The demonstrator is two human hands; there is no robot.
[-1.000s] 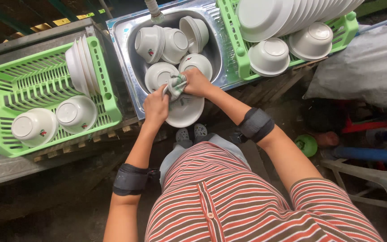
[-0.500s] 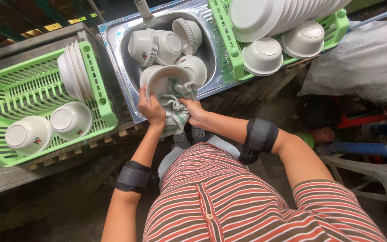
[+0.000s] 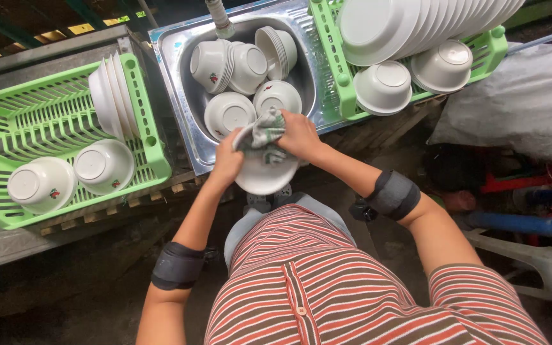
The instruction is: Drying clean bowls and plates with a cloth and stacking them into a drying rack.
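The left hand gripped the left rim of a white bowl, fingers curled over its edge. The bowl was held just above the near edge of the steel sink, in front of the person's striped shirt. The right hand was clenched on a crumpled cloth, pressing it against the bowl's far side. Cloth and bowl touched; both hands met over them.

Inside the sink lay more white bowls, some stacked and tilted at the far end, two turned bottom-up just beyond the hands. A tap stood over the sink's far rim.

To the left sat a green crate on a wooden bench. It held a row of bowls standing on edge against its right wall, and two bowls upside down side by side near its near edge, one with a small red mark on its side.

To the right of the sink was a second green crate, packed with a long row of larger white bowls on edge, and two upturned bowls lying in front of them.

Dark bands wrapped both arms near the elbows. A grey sack lay at the far right, with blue and red objects below it, too unclear to tell apart.
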